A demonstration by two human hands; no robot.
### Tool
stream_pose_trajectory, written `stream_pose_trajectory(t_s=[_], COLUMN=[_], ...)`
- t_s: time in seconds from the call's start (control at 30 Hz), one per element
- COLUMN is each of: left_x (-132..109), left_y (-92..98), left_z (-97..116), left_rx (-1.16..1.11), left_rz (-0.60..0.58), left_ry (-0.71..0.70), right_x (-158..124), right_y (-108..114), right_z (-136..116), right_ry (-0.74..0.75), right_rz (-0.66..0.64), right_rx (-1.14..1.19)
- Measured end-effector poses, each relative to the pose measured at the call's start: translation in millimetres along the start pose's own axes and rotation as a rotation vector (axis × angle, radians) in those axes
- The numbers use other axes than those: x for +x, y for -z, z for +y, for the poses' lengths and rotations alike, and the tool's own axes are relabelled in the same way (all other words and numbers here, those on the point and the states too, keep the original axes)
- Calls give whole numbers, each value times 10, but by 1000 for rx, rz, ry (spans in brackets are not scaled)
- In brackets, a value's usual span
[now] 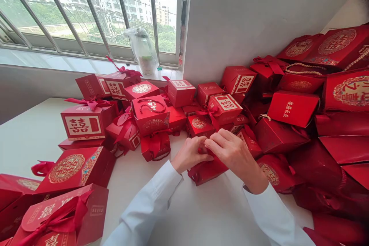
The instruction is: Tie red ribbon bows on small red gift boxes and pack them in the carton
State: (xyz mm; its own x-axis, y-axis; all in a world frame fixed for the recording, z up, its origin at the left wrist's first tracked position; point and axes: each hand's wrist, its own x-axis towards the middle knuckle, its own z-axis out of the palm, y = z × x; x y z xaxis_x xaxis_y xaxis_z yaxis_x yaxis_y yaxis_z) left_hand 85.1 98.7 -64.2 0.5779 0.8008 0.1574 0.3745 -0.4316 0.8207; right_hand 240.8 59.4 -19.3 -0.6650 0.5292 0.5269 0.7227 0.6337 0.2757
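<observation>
A small red gift box (205,171) sits on the white table (37,130) in front of me. Both hands rest on its top. My left hand (188,154) curls its fingers over the left part of the box's top. My right hand (234,152) pinches the top of the same box, fingertips meeting the left hand's. Both arms wear white sleeves. What lies under the fingers is hidden.
Several red gift boxes with ribbons and gold characters crowd the table's far side, such as a larger one (86,121) at left. Red gift bags (340,46) pile up at right. A bagged bottle (143,52) stands on the window sill.
</observation>
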Motion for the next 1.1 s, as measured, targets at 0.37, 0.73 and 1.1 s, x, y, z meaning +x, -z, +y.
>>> stream_pose_trajectory(t_s=[0.37,0.73,1.1], left_x=[-27,-40,-25], left_y=[-58,-74,-23], left_z=[83,64,57], left_rx=[20,51,-10], left_rz=[102,97,8], left_ry=[62,64,83], right_x=[-581,-559,-525], right_y=[-142,-223,-310], right_z=[-282,-225,-166], right_ry=[-123,-838,-983], right_rz=[65,-56,-140], right_rx=[34,685,872])
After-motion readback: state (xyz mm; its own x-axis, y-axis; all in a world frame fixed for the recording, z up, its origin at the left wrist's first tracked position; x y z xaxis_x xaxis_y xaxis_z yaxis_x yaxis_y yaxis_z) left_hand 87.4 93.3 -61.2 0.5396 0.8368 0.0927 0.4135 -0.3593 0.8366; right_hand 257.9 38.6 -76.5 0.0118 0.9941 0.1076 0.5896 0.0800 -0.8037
